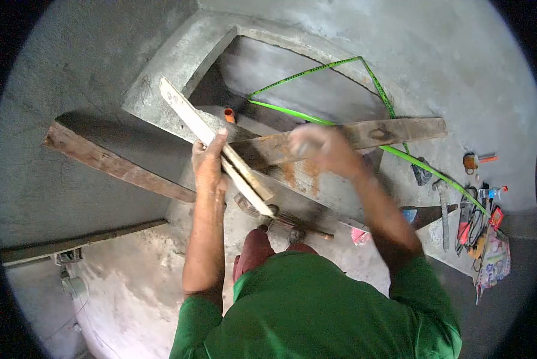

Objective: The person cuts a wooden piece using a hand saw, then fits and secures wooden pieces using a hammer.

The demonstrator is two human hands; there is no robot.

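Observation:
My left hand (pixel 209 161) is wrapped round two pale wooden strips (pixel 187 113), which slant from upper left to lower right in front of me. The strips lie side by side with a narrow gap near their lower ends. To the right, my right hand (pixel 319 145) is blurred by motion over a long weathered plank (pixel 364 133); its fingers and anything in them cannot be made out. A bright green measuring tape (pixel 292 112) runs bent above the plank and passes on to the right.
A concrete-edged opening (pixel 220 51) lies ahead, with an orange pipe (pixel 229 115) inside. Another plank (pixel 113 161) leans at left. At right are a hammer (pixel 444 215), a saw (pixel 433 216), a patterned bag (pixel 495 260) and cables.

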